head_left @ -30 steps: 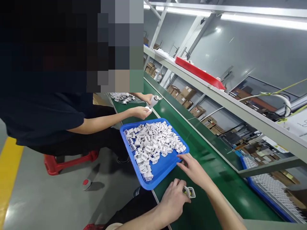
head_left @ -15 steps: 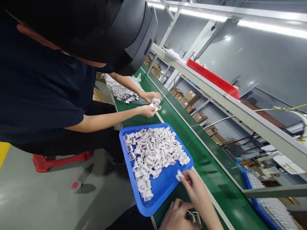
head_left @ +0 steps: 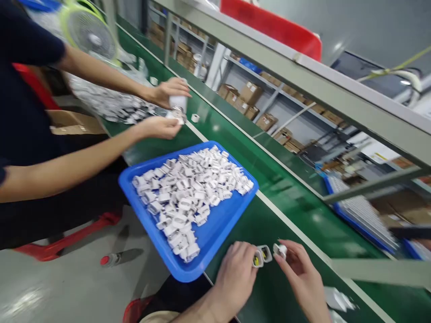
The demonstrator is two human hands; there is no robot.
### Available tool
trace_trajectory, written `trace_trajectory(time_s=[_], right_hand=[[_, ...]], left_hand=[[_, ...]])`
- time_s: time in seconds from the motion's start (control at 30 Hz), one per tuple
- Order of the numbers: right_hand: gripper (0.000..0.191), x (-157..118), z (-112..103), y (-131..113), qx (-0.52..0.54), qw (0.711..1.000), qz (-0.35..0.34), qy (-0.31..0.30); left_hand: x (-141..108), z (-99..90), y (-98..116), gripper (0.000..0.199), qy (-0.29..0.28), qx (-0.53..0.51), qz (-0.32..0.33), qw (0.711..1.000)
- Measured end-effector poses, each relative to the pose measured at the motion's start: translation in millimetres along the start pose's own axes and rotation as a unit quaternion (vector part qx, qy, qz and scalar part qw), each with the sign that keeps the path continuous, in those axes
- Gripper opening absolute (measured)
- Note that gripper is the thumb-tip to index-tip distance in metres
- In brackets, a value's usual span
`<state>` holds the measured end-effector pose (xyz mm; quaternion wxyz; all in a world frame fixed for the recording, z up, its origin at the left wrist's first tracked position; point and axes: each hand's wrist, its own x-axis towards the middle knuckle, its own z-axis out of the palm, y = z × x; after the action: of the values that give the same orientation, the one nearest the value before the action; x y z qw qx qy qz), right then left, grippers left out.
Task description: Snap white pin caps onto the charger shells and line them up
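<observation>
My left hand (head_left: 235,273) is closed around an open white plastic housing (head_left: 266,254) just above the green work surface. Two hollow ends face right, with something yellow inside; the rest is covered by my fingers. Right beside it, my right hand (head_left: 301,276) pinches a small white plastic part (head_left: 280,250) between thumb and fingertips, a short gap from the housing. Beyond my left hand lies a blue tray (head_left: 215,237) with a heap of similar small white parts (head_left: 185,188), its near right area showing bare blue.
Across the tray, a co-worker's hands (head_left: 168,96) hold a white piece. Near my right forearm lie white pieces (head_left: 336,299). A grey metal frame (head_left: 380,269) crosses the right side. A green fan (head_left: 90,33) stands behind a bag of parts (head_left: 111,101).
My view has swung downward and right. My right hand has moved away from the tray's edge with the small part, over to the housing in my left hand, which now shows more fully.
</observation>
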<state>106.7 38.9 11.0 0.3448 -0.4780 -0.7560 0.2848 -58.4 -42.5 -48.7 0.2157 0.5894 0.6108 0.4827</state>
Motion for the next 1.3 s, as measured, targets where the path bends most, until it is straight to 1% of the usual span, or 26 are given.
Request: trace_trajectory(time_s=[0.1, 0.2, 0.27, 0.37, 0.43, 0.5, 0.57, 0.6, 0.7, 0.77, 0.83, 0.93, 1.03, 1.17, 1.3], right_hand=[[0.034, -6, -2, -7, 0.05, 0.998, 0.017, -0.02], [0.03, -15, -4, -6, 0.075, 0.996, 0.005, -0.039], [0.023, -19, -5, -3, 0.068, 0.996, -0.034, -0.04], [0.016, -22, -3, 2, 0.016, 0.991, -0.124, -0.043], [0.014, -23, 0, 5, -0.033, 0.982, -0.176, -0.052], [0.012, -24, 4, 8, -0.073, 0.974, -0.198, -0.078], [0.013, -27, 8, 11, -0.093, 0.972, -0.188, -0.107], [0.013, -29, 10, 14, -0.095, 0.973, -0.18, -0.111], [0.01, -37, 13, 21, -0.089, 0.977, -0.174, -0.087], [0.006, -42, 14, 23, -0.079, 0.977, -0.18, -0.076], [0.005, -45, 15, 24, -0.07, 0.978, -0.185, -0.07], [0.005, -44, 16, 21, -0.061, 0.979, -0.188, -0.053], [0.005, -41, 16, 20, -0.063, 0.979, -0.191, -0.048], [0.008, -39, 17, 21, -0.087, 0.974, -0.198, -0.064], [0.012, -40, 16, 20, -0.118, 0.97, -0.195, -0.085]], left_hand=[[1, 4.9, -1, 0.026, -0.034, -0.025, -0.001, 0.999], [1, 7.2, -3, 0.032, -0.059, -0.046, 0.011, 0.997], [0, 7.5, -4, 0.037, -0.066, -0.052, 0.015, 0.996], [-2, 8.8, -5, 0.04, -0.07, -0.047, 0.011, 0.996], [-2, 9.9, -5, 0.037, -0.071, -0.038, 0.011, 0.997], [-3, 10.5, -4, 0.033, -0.077, -0.015, 0.021, 0.997], [-2, 10.6, -2, 0.031, -0.093, 0.021, 0.031, 0.995], [-2, 10.7, -1, 0.031, -0.104, 0.039, 0.033, 0.993], [0, 11.8, 3, 0.024, -0.118, 0.067, 0.019, 0.991], [0, 13.1, 4, 0.017, -0.119, 0.068, 0.002, 0.991], [1, 14.2, 5, 0.014, -0.122, 0.068, -0.013, 0.99], [2, 15.2, 6, 0.015, -0.127, 0.075, -0.022, 0.989], [2, 16.5, 5, 0.018, -0.118, 0.089, -0.011, 0.989], [1, 19.0, 2, 0.019, -0.106, 0.099, 0.007, 0.989], [0, 19.7, -1, 0.019, -0.118, 0.111, 0.009, 0.987]])
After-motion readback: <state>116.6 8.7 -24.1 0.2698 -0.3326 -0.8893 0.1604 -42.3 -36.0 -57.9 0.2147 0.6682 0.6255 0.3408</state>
